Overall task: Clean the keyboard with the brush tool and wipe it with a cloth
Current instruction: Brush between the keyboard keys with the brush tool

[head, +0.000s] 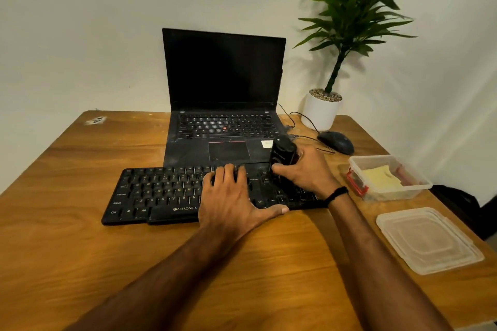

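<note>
The black keyboard point(161, 193) lies flat on the wooden worktop point(80, 250), just in front of the open laptop point(223, 70), with its long edge towards the person. The left hand point(231, 196) rests on its middle keys, fingers point(223, 173) straight and spread and the thumb reaching over the near edge, holding nothing. It looks to be steadying the board. The right hand point(306, 169) is curled round a small dark brush tool point(282, 152), held upright over the right-hand end of the keys. Whether its lower end touches them is hidden by the hand. The keyboard is likely a light, stiff plastic slab that slides easily on smooth wood, so a flat palm on top or a grip at the short ends should suit it, and a hard press could flex it or shift a keycap. The brush tool seems rigid and light, well taken round its body as it is now. The yellow cloth point(382, 177) sits folded in the clear container point(376, 161) to the right, soft and limp, best pinched at an edge. The container's lid point(427, 239) lies apart from it, nearer the person.
</note>
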A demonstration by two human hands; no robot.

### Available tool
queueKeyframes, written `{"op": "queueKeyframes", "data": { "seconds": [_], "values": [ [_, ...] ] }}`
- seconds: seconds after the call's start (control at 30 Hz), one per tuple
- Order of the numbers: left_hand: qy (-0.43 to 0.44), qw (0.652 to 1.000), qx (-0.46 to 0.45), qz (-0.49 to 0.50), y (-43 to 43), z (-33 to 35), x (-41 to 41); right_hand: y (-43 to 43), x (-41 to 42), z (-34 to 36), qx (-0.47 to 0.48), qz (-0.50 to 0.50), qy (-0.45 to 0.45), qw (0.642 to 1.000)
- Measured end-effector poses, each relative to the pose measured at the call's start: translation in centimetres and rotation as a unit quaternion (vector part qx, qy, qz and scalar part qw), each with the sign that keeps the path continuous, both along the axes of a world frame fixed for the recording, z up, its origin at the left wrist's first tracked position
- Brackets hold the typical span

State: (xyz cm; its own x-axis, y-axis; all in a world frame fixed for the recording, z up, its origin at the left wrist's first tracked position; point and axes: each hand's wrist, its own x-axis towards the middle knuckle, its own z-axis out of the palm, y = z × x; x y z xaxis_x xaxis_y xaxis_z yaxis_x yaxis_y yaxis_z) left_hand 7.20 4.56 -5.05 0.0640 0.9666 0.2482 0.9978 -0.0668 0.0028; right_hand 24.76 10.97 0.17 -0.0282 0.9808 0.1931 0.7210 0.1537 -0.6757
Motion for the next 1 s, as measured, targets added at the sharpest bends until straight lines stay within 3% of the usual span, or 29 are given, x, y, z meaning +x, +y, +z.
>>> {"op": "queueKeyframes", "data": {
  "seconds": [0.1,0.2,0.3,0.43,0.53,0.67,0.8,0.93,1.0],
  "values": [
    [0.006,1.000,-0.002,-0.003,-0.1,0.1,0.0,0.0,0.3,0.5,0.020,-0.047,-0.014,0.999],
    [0.007,1.000,-0.005,-0.002,-0.1,0.1,0.0,-0.2,0.4,0.2,-0.025,-0.013,0.001,1.000],
    [0.013,1.000,-0.002,-0.004,-0.1,0.1,0.0,-0.1,0.3,0.4,0.018,-0.074,0.008,0.997],
    [0.011,1.000,-0.003,-0.003,0.0,0.1,0.0,-0.6,-0.6,0.5,-0.043,-0.018,0.022,0.999],
    [0.012,1.000,0.001,-0.004,0.0,0.0,0.0,-0.7,-1.3,0.5,0.019,-0.085,0.000,0.996],
    [0.013,1.000,0.000,-0.003,0.0,0.1,0.1,-1.0,-1.6,0.5,-0.028,-0.005,0.022,0.999],
    [0.017,1.000,0.002,-0.004,0.0,0.0,0.0,-1.0,-1.6,0.5,0.017,-0.068,0.009,0.997],
    [0.014,1.000,0.001,-0.006,-0.1,0.1,0.0,-1.4,-2.1,0.3,-0.057,0.034,0.080,0.995],
    [0.017,1.000,0.002,-0.006,-0.1,0.0,-0.1,-1.4,-2.5,0.3,-0.007,-0.011,0.030,0.999]
  ]
}}
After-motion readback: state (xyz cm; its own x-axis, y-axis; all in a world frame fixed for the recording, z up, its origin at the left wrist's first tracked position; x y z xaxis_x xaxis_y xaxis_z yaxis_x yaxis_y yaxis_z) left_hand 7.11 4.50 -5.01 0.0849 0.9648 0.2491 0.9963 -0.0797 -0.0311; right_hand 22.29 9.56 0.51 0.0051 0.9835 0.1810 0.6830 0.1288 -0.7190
